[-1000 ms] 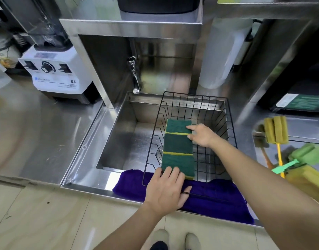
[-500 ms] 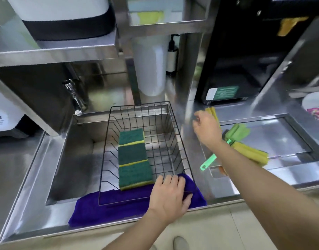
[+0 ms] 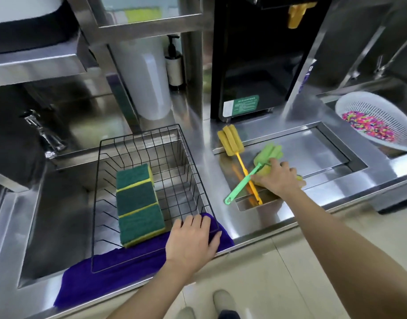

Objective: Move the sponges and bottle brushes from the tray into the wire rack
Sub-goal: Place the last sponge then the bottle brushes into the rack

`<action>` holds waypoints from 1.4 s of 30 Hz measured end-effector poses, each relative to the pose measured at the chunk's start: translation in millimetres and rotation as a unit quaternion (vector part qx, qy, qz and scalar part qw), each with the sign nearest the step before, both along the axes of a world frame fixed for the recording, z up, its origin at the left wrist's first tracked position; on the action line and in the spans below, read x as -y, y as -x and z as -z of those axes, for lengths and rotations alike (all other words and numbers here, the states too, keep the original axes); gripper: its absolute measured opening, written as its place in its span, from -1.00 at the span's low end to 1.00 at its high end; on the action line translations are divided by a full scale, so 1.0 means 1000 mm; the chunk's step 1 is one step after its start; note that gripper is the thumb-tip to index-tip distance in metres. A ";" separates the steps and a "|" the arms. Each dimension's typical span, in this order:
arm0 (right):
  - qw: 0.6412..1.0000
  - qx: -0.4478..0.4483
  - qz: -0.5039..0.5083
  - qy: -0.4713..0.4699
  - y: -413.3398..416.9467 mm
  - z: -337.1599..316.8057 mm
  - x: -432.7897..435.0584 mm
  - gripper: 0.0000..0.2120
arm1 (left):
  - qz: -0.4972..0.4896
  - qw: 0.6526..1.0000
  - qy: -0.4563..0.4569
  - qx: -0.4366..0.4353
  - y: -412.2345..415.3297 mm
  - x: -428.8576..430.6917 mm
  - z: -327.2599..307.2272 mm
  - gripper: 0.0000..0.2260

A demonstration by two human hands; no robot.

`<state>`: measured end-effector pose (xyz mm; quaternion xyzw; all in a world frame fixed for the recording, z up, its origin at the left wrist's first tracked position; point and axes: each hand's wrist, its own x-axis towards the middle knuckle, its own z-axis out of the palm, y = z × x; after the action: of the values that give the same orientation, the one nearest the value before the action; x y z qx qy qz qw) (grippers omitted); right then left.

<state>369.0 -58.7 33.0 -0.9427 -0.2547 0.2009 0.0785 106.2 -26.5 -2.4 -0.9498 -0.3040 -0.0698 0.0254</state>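
Observation:
A black wire rack [image 3: 193, 178] sits in the left sink with three green and yellow sponges [image 3: 138, 203] lined up inside. My left hand [image 3: 192, 240] rests flat on the rack's front right corner and the purple cloth. In the steel tray [image 3: 313, 148] on the right lie a yellow bottle brush [image 3: 231, 142] and a green bottle brush [image 3: 268, 154], their handles crossing. My right hand [image 3: 276, 178] is down in the tray, fingers closed over a yellow sponge [image 3: 300, 179] that is mostly hidden beneath it, beside the green brush's handle.
A purple cloth [image 3: 119, 263] drapes over the sink's front edge under the rack. A tap [image 3: 44, 134] stands at the sink's back left. A white colander [image 3: 377, 120] of coloured bits sits at the far right. A black appliance [image 3: 255, 65] and a white cylinder [image 3: 147, 84] stand behind.
My right hand left the rack, swung right over the tray and dropped onto the yellow sponge beside the brushes. My view turned right. My left hand stayed on the rack's front edge.

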 end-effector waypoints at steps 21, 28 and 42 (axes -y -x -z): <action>0.938 0.025 -0.228 -0.261 0.095 -0.039 -0.107 -0.49 | -0.059 0.997 -0.041 0.026 0.068 -0.025 -0.003 -0.62; 0.938 0.010 -0.233 -0.255 0.148 -0.025 -0.160 -0.49 | -0.079 0.992 -0.086 0.055 0.104 -0.032 0.007 -0.72; 0.918 0.109 -0.351 -0.147 0.192 -0.006 -0.232 -0.59 | -0.076 0.986 -0.096 0.109 0.102 -0.031 0.011 -0.76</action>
<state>176.9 172.8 38.9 -0.7868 -0.6027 0.0715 0.1122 3.8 4.1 -13.4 -0.9037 -0.3683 -0.1998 0.0881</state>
